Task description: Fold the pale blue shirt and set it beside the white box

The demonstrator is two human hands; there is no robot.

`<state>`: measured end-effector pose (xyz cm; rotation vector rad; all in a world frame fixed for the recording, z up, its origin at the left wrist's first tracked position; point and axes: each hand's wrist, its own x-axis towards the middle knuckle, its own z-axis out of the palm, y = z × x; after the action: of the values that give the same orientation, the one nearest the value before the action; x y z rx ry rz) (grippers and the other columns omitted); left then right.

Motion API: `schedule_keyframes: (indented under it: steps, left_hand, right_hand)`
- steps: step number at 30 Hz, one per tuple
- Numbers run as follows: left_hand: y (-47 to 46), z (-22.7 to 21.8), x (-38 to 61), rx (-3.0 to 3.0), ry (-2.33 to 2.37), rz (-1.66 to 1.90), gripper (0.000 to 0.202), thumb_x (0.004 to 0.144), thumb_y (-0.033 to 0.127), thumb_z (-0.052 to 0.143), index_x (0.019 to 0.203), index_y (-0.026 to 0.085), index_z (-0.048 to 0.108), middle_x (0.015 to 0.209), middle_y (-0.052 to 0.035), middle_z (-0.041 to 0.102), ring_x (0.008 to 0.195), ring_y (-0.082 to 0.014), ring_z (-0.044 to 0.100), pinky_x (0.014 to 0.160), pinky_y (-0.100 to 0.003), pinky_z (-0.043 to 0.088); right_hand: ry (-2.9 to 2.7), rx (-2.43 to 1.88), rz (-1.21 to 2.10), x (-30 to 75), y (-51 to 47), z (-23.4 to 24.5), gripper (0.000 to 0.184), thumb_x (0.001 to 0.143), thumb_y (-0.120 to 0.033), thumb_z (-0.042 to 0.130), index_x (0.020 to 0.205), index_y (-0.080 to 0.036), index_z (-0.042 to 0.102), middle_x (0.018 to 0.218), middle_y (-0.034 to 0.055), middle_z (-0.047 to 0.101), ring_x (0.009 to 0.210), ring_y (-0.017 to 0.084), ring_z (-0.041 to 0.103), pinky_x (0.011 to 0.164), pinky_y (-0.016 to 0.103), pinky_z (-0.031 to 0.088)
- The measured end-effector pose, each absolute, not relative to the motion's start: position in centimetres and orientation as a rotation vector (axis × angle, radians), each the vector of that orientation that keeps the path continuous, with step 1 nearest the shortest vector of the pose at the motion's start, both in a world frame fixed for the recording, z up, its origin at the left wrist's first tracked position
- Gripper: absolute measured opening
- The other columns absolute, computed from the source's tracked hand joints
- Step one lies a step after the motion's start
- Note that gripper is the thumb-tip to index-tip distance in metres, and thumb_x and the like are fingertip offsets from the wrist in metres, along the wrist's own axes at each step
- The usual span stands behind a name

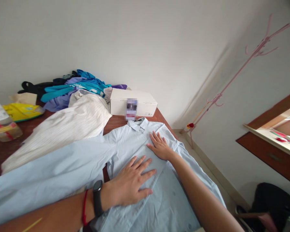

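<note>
A light blue button-up shirt lies spread on the brown table, its collar towards the white box and one sleeve stretched out to the left. My left hand, with a dark band and a red string at the wrist, rests on the shirt's front with its fingers spread. Farther up, near the shirt's chest below the collar, my right hand lies flat with its fingers apart. Neither hand holds anything. My right forearm covers part of the shirt's side.
Beside the shirt is a striped cream garment, with a heap of blue, purple and black clothes behind. A white box stands at the back. At left are a yellow packet and a bottle. A pink coat stand leans across the right.
</note>
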<state>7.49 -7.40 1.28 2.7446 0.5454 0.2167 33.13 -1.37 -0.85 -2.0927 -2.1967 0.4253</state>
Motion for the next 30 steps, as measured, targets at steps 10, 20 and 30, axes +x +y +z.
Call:
schedule_keyframes:
  steps: [10,20,30]
  left_hand:
    - [-7.4,1.3,7.4,2.756,0.556,0.220,0.065,0.099,0.055,0.057,0.158,0.032,0.041,0.169,-0.0072,0.028,0.156,-0.0366,0.024,0.125,-0.059,0.024]
    - [-7.3,0.9,7.5,2.761,0.545,0.248,0.064,0.100,0.056,0.054,0.158,0.033,0.040,0.169,-0.0073,0.028,0.156,-0.0362,0.023,0.124,-0.059,0.024]
    - [-7.3,1.0,7.3,2.749,0.535,0.250,0.063,0.100,0.055,0.054,0.158,0.032,0.041,0.169,-0.0090,0.028,0.156,-0.0374,0.023,0.124,-0.062,0.026]
  right_hand:
    - [-2.068,-2.267,0.409,34.1,-1.0,-0.6,0.086,0.101,-0.073,0.018,0.167,-0.019,0.011,0.173,0.0084,-0.003,0.159,0.035,-0.006,0.125,0.062,0.005]
    - [-2.010,-2.310,0.411,34.4,-0.8,-0.6,0.087,0.101,-0.072,0.021,0.167,-0.016,0.012,0.173,0.0101,0.001,0.160,0.033,-0.002,0.126,0.057,0.007]
    - [-1.798,-2.522,0.359,37.2,0.3,-1.0,0.084,0.102,-0.068,0.023,0.166,-0.014,0.016,0.173,0.0112,0.006,0.160,0.030,0.004,0.127,0.050,0.007]
